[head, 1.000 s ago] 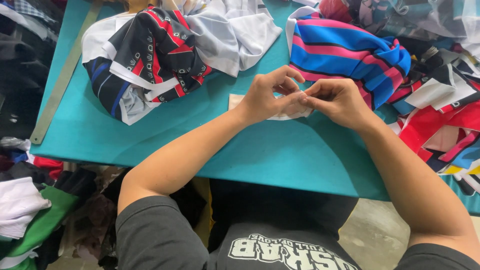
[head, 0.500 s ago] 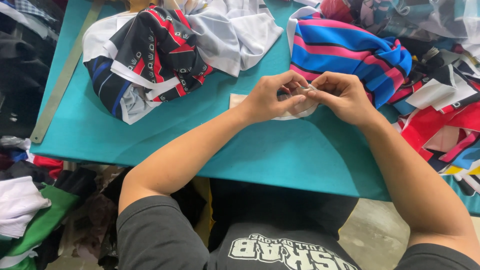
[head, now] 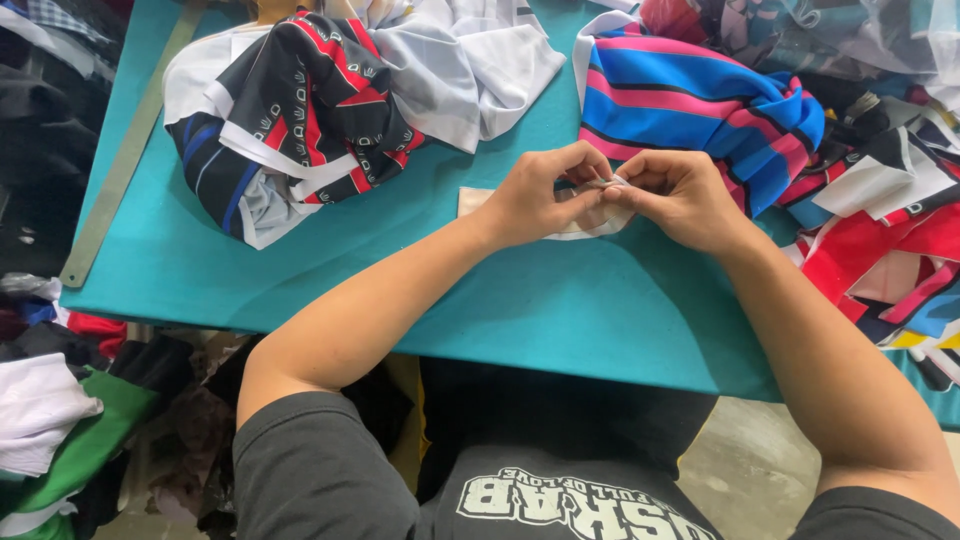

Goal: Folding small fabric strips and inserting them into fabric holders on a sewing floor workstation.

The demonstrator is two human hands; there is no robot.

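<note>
- Left hand [head: 540, 195] over the middle of the teal table [head: 520, 300], fingers curled, fingertips pinched on a small pale item [head: 606, 183].
- Right hand [head: 680, 195] directly opposite, fingertips pinched on the same small pale item; both sets of fingertips touching at that spot.
- Small pale item too tiny and too covered for its kind to be told.
- Cream fabric piece [head: 478, 200] flat on the table beneath both hands; one corner exposed left of the left hand, a curved edge visible below the knuckles.
- Black, red and white patterned garment [head: 300, 110] bunched at the far left of the table, well apart from the hands.
- White garment [head: 470, 70] heaped just beside the patterned one, partly over it.
- Blue and pink striped garment [head: 700, 105] bunched just behind the hands, near the right hand's knuckles; contact not determinable.
- Metal ruler [head: 125, 160] along the table's left edge, at a slant.
- Mixed pile of red, white and black cloth pieces [head: 880, 220] at the table's right side, beside the right forearm.
- More loose clothing [head: 50, 400] off the table at lower left.
</note>
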